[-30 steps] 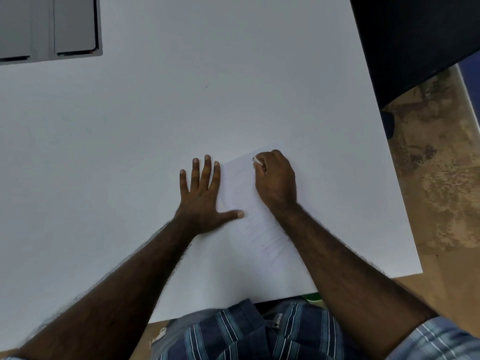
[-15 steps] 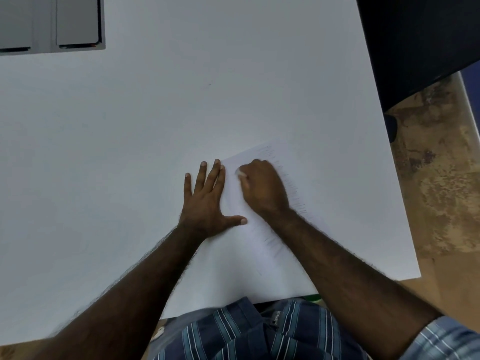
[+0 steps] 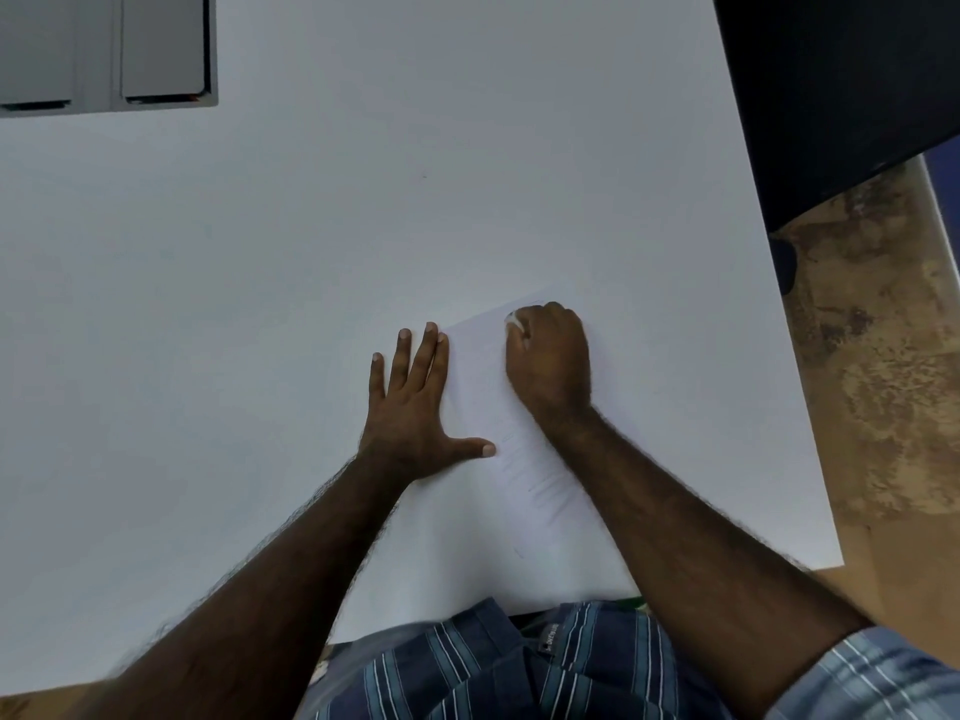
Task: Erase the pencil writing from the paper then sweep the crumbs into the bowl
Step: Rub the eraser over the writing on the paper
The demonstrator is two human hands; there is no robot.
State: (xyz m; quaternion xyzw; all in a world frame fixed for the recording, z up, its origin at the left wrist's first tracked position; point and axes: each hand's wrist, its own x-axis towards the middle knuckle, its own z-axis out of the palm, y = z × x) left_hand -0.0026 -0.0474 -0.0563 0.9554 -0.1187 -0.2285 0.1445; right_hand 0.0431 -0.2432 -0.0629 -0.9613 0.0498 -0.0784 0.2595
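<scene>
A white table fills most of the frame, with the paper lying at its lower centre, long axis running from upper right toward lower left. The left hand presses flat, fingers spread, on the paper's left edge, while the right hand curls round a white eraser at the sheet's upper end. Faint pencil lines remain below the right wrist, nearer the right hand; no bowl is in view.

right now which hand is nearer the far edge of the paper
Right. The right hand grips a white eraser on the paper just short of its far edge. The left hand lies flat along the paper's left edge, its thumb on the sheet, farther back.
</scene>
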